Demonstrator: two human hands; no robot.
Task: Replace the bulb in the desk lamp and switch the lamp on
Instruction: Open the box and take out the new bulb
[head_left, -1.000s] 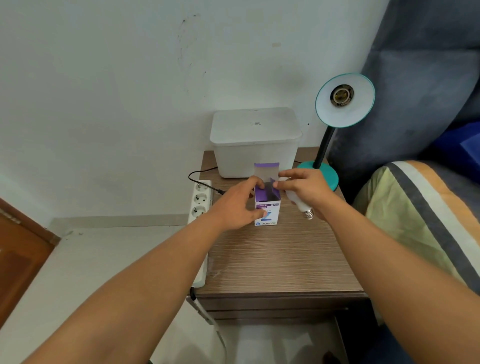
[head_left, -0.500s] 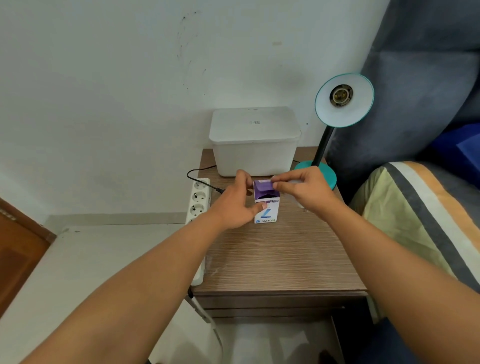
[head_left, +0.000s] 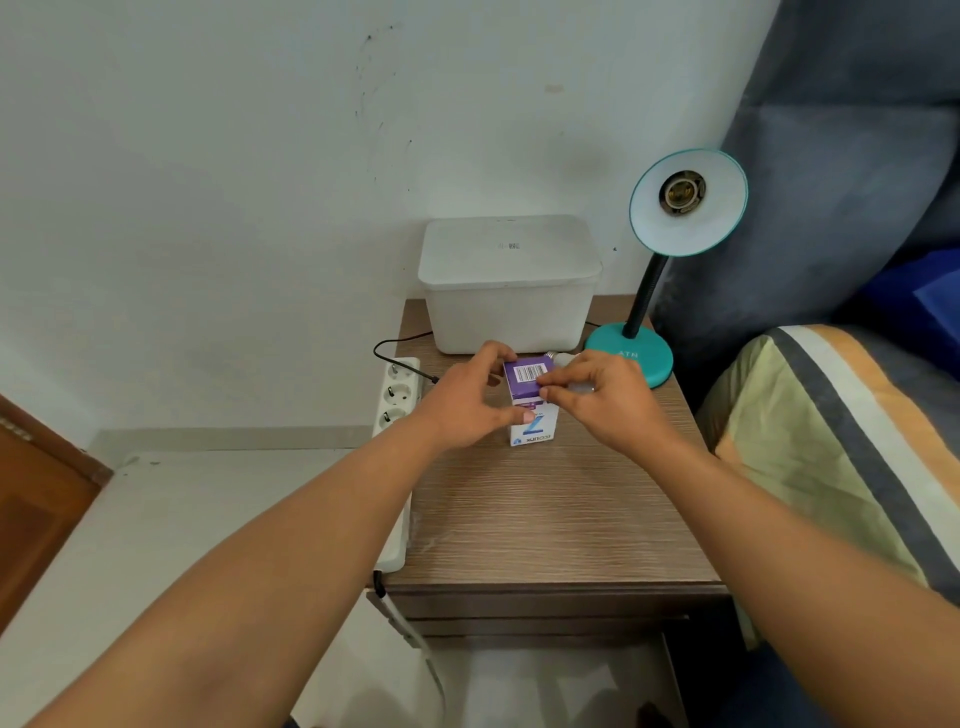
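A purple and white bulb box (head_left: 531, 410) stands upright on the wooden nightstand (head_left: 545, 514), its barcode flap folded down on top. My left hand (head_left: 462, 405) grips the box's left side. The fingertips of my right hand (head_left: 602, 400) press on the flap, while a white bulb with a metal tip (head_left: 586, 387) shows in its palm. Another white bulb (head_left: 560, 357) lies behind the box. The teal desk lamp (head_left: 688, 208) stands at the back right, and its socket (head_left: 682, 193) has no bulb in it.
A white lidded container (head_left: 509, 291) stands against the wall behind the box. A white power strip (head_left: 397, 395) with a black plug and cord hangs along the nightstand's left edge. A striped pillow (head_left: 831, 447) and a grey headboard are on the right.
The open flap of the box has been folded shut, so the barcode now faces up. Both hands stayed at the box, the left one gripping it throughout.
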